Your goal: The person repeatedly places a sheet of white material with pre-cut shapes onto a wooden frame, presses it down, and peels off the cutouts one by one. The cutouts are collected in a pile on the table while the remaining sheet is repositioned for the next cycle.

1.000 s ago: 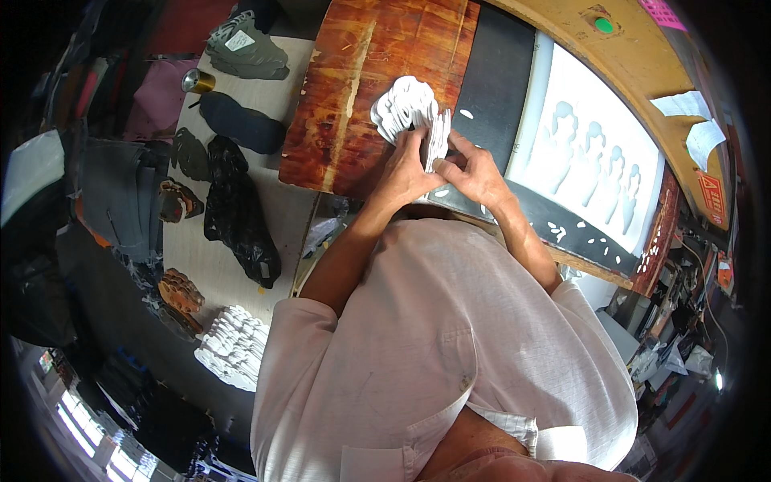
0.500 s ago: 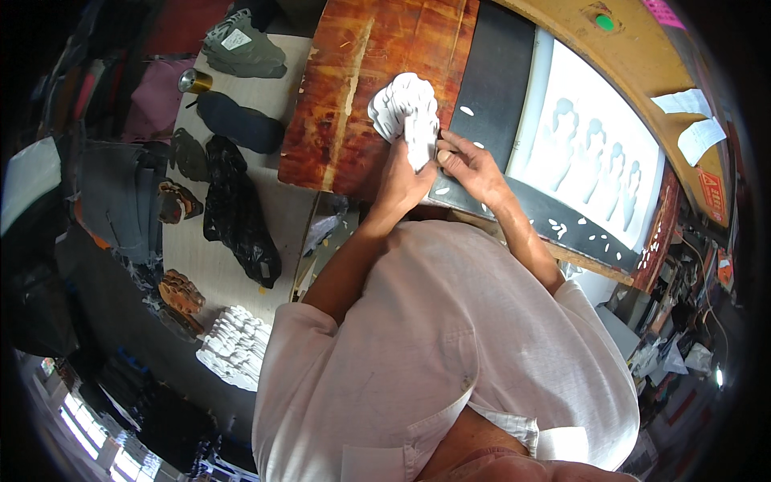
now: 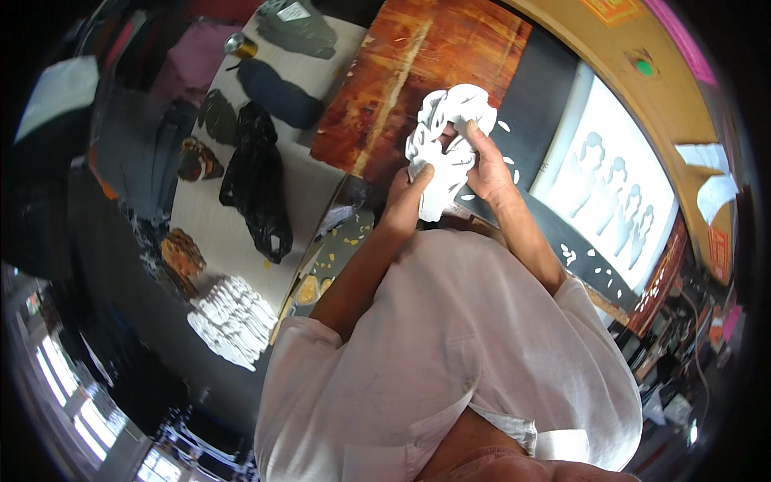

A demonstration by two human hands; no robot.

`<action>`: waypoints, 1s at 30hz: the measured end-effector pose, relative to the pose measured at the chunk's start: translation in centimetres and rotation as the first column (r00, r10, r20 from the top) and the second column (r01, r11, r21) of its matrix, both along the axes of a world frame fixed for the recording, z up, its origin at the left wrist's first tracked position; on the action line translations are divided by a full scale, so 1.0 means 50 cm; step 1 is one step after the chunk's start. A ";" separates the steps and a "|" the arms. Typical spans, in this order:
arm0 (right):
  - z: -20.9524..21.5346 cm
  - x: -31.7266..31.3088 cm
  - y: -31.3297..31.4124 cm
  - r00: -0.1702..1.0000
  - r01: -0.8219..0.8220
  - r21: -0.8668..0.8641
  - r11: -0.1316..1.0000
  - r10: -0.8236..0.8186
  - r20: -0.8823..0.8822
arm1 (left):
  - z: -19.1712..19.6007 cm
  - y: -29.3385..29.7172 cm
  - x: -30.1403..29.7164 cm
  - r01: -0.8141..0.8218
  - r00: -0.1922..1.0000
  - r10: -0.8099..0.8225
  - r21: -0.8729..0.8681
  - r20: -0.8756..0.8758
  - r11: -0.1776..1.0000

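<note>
Both hands hold a thick bundle of white cut-out pieces (image 3: 442,183) with wavy, lobed edges, near the front edge of the bench. My left hand (image 3: 409,193) grips its lower left side, thumb on top. On the right side my right hand (image 3: 488,165) closes round the bundle, its thumb pressing the upper layers. The bundle is bent and fanned, with a gap in its middle. Beneath and beyond it lies a glossy reddish-brown board (image 3: 450,56). A black bench surface (image 3: 550,72) to the right carries small white oval scraps (image 3: 569,255).
Further right lies a white sheet (image 3: 642,149) with several dark lobed shapes. The left-hand table (image 3: 321,88) bears a black plastic bag (image 3: 255,189), a dark blue flat piece (image 3: 277,92), olive pieces (image 3: 297,32), a can (image 3: 239,46), brown pieces (image 3: 183,253) and a white stack (image 3: 233,321).
The bundle has come off the board toward me and is now bent and spread. My right hand has moved from a pinch at its edge to a grip round its side. The view has shifted.
</note>
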State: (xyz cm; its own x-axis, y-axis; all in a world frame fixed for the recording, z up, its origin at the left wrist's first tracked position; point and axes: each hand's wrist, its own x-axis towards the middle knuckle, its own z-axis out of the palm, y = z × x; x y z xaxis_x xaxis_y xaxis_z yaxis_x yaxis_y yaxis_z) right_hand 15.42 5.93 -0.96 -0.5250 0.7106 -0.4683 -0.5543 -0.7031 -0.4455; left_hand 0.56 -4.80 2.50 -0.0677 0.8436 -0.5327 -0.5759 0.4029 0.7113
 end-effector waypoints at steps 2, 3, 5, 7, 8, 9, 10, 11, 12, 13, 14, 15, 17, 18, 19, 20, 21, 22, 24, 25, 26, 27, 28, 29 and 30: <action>0.015 -0.011 -0.004 0.996 -0.032 0.145 0.989 0.020 0.082 | 0.007 -0.004 0.011 -0.047 0.958 0.040 -0.015 -0.283 0.999; 0.029 -0.014 -0.009 0.989 -0.017 0.188 0.982 -0.012 0.150 | 0.010 -0.005 0.014 -0.086 0.964 0.075 -0.034 -0.257 0.996; 0.066 -0.011 -0.008 0.999 -0.030 0.324 0.946 0.022 0.027 | 0.015 -0.007 0.020 -0.168 0.895 0.189 0.087 -0.404 0.982; 0.099 0.002 -0.005 0.998 -0.027 0.467 0.884 0.051 -0.040 | 0.011 -0.010 0.022 -0.132 0.814 0.243 0.240 -0.527 0.962; 0.112 0.015 -0.002 0.992 -0.066 0.500 0.864 0.110 -0.060 | 0.005 -0.010 0.024 -0.091 0.772 0.273 0.326 -0.574 0.941; 0.113 0.012 0.000 0.997 -0.064 0.536 0.842 0.071 0.009 | -0.002 -0.012 0.023 -0.069 0.737 0.249 0.297 -0.629 0.953; 0.114 0.020 -0.001 0.999 -0.033 0.620 0.784 0.031 0.015 | -0.009 -0.013 0.025 -0.038 0.690 0.239 0.296 -0.683 0.954; 0.107 0.018 0.001 0.995 -0.092 0.664 0.742 0.036 0.098 | -0.017 -0.011 0.025 -0.002 0.622 0.255 0.324 -0.740 0.946; 0.097 0.020 0.003 0.980 -0.170 0.693 0.700 0.045 0.195 | -0.024 -0.009 0.028 -0.022 0.602 0.212 0.249 -0.770 0.968; 0.083 0.020 0.002 0.958 -0.227 0.637 0.737 0.049 0.284 | -0.031 -0.005 0.033 -0.040 0.570 0.190 0.203 -0.800 0.978; 0.066 0.015 0.001 0.915 -0.239 0.506 0.829 0.018 0.404 | -0.039 0.004 0.034 -0.055 0.554 0.120 0.108 -0.824 0.993; 0.051 0.019 0.005 0.951 -0.197 0.531 0.824 0.030 0.306 | -0.046 0.007 0.040 -0.065 0.588 0.151 0.139 -0.795 0.988; 0.023 0.024 0.012 0.950 -0.167 0.474 0.865 0.011 0.313 | -0.061 0.016 0.045 -0.061 0.703 0.126 0.118 -0.700 0.991; 0.016 0.035 0.016 0.951 -0.136 0.507 0.851 -0.031 0.307 | -0.067 0.018 0.040 -0.062 0.732 0.129 0.122 -0.669 0.991; 0.009 0.031 0.021 0.943 -0.105 0.509 0.854 -0.077 0.324 | -0.070 0.012 0.050 -0.124 0.784 0.166 0.111 -0.598 0.986; 0.007 0.030 0.025 0.946 -0.070 0.527 0.847 -0.111 0.305 | -0.071 0.009 0.052 -0.087 0.627 0.132 0.099 -0.767 0.991; 0.008 0.034 0.024 0.958 -0.056 0.475 0.878 -0.087 0.274 | -0.070 -0.006 0.054 -0.072 0.664 0.171 0.166 -0.728 0.984; 0.011 0.033 0.023 0.947 -0.086 0.479 0.874 -0.077 0.311 | -0.067 -0.022 0.056 -0.061 0.694 0.179 0.190 -0.697 0.980; 0.019 0.013 0.012 0.906 -0.116 0.356 0.927 -0.048 0.420 | -0.052 -0.058 0.057 -0.131 0.865 0.233 0.250 -0.444 0.959; 0.022 0.000 -0.001 0.907 -0.145 0.314 0.938 -0.001 0.421 | -0.045 -0.071 0.062 -0.210 0.889 0.283 0.229 -0.360 0.951; 0.023 -0.022 -0.015 0.911 -0.166 0.271 0.948 0.042 0.411 | -0.038 -0.086 0.063 -0.277 0.902 0.325 0.195 -0.284 0.941; 0.029 -0.040 -0.029 0.907 -0.190 0.273 0.943 0.063 0.416 | -0.029 -0.100 0.056 -0.324 0.894 0.374 0.222 -0.246 0.920; 0.034 -0.062 -0.047 0.906 -0.206 0.247 0.947 0.089 0.414 | -0.022 -0.113 0.048 -0.340 0.916 0.372 0.206 -0.149 0.918; 0.040 -0.089 -0.060 0.903 -0.228 0.296 0.928 0.088 0.420 | -0.015 -0.131 0.034 -0.377 0.898 0.412 0.211 -0.154 0.902; 0.049 -0.118 -0.073 0.909 -0.220 0.300 0.928 0.084 0.408 | -0.008 -0.149 0.018 -0.404 0.883 0.445 0.242 -0.147 0.882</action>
